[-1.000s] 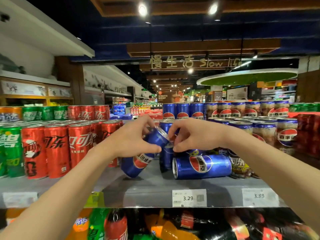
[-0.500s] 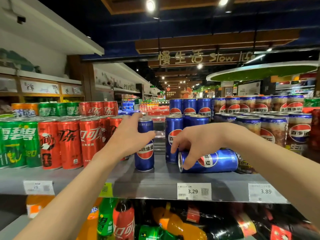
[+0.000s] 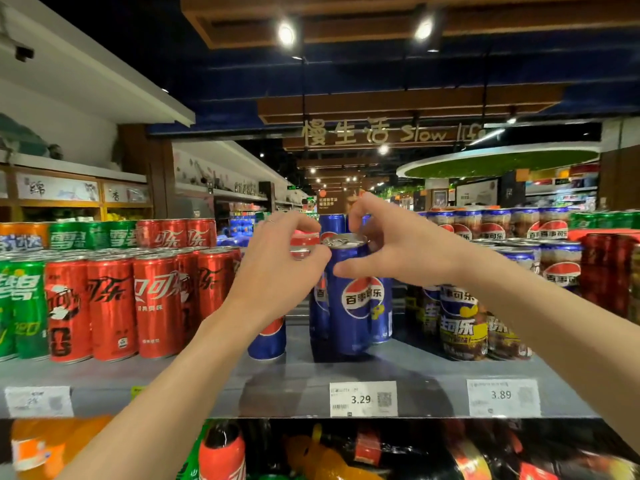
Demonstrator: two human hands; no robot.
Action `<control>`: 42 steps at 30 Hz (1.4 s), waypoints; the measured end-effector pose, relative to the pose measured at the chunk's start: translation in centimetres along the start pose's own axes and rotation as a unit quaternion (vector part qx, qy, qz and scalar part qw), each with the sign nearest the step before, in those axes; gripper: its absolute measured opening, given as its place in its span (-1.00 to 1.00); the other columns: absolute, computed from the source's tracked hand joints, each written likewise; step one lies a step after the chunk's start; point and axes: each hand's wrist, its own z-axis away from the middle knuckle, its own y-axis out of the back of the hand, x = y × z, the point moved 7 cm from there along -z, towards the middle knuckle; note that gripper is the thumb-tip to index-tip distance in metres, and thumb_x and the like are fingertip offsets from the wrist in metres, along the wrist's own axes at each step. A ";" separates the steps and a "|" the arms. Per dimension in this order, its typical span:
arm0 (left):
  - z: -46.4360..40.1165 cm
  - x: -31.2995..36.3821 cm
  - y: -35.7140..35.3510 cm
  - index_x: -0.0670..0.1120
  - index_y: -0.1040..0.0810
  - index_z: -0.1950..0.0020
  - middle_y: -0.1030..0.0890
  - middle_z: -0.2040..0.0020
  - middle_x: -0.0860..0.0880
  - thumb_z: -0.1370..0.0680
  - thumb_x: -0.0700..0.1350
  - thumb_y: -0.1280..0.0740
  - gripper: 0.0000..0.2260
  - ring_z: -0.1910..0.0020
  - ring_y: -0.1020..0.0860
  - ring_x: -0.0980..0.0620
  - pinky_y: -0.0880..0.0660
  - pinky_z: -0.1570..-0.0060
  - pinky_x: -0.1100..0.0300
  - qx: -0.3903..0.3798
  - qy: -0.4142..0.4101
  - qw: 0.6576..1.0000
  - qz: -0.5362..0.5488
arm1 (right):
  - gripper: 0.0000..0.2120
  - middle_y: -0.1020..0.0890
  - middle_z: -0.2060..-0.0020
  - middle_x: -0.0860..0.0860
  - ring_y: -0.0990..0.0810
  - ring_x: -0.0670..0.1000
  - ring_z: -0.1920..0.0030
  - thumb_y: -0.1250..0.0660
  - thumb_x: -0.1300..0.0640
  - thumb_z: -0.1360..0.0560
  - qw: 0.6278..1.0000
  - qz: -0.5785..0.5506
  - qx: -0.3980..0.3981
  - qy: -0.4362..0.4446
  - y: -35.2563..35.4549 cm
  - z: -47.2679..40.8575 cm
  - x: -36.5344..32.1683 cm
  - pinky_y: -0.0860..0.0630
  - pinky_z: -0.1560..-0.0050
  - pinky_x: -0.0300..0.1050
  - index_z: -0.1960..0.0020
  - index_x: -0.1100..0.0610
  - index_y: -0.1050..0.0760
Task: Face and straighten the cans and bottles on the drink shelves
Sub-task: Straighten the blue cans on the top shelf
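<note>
Two upright blue Pepsi cans now stand where, half a second ago, one lay on its side. Taking the white 3.29 price tag (image 3: 363, 399) on the grey shelf edge (image 3: 207, 393) as my landmark: straight behind it stands the tall blue aluminium Pepsi can with the round logo (image 3: 349, 299), logo facing me, base on the shelf. That is the one my right hand was reaching for while it lay flat; it has been stood up. My right hand (image 3: 398, 247) sits at its top, thumb against the upper side and fingers arched over the rim, a loose grip that I judge is holding the can rather than clear of it. My left hand (image 3: 277, 271) has left the other blue Pepsi can (image 3: 268, 337), behind and left of the tag, and come across; its fingertips curl in at the can's left shoulder, touching or nearly so. Further left of the tag run the red Coca-Cola cans (image 3: 156, 306). Behind the tag, more blue cans fill the back row. Faced; probably only a small squaring twist remains here.
</note>
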 end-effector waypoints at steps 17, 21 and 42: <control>-0.5 0.3 -1.0 0.15 -0.42 -0.28 -0.56 -0.12 0.21 -0.32 -0.16 -0.60 -0.38 -0.10 -0.54 0.28 -0.55 -0.07 0.23 -0.113 -0.041 0.990 0.074 | -0.61 -0.59 -0.15 0.26 -0.69 0.15 -0.10 -0.44 0.05 -0.45 0.922 -0.310 0.108 -0.204 1.9 1.4 5.5 -0.69 -0.03 0.06 -0.16 0.25 -0.45; -0.6 0.5 -1.0 0.18 -0.44 -0.30 -0.53 -0.18 0.20 -0.33 -0.22 -0.58 -0.36 -0.18 -0.51 0.29 -0.58 -0.12 0.16 -0.141 -0.067 0.986 0.058 | -0.68 -0.63 -0.06 0.03 -0.66 0.00 -0.02 -0.45 0.04 -0.42 0.961 -0.186 -0.001 -0.205 2.0 2.4 5.6 -0.63 -0.11 0.00 -0.15 0.04 -0.54; 0.5 3.2 -5.9 0.12 -0.34 -0.49 -0.38 -0.37 0.17 -0.47 -0.17 -0.47 -0.36 -0.38 -0.34 0.20 -0.33 -0.38 0.20 -0.190 -0.164 0.967 -0.034 | -0.53 -0.32 0.58 -0.08 -0.22 -0.07 0.54 -0.61 -0.06 -0.33 0.984 -0.063 0.048 -0.162 -4.3 4.5 7.3 -0.14 0.52 -0.26 0.34 0.20 -0.39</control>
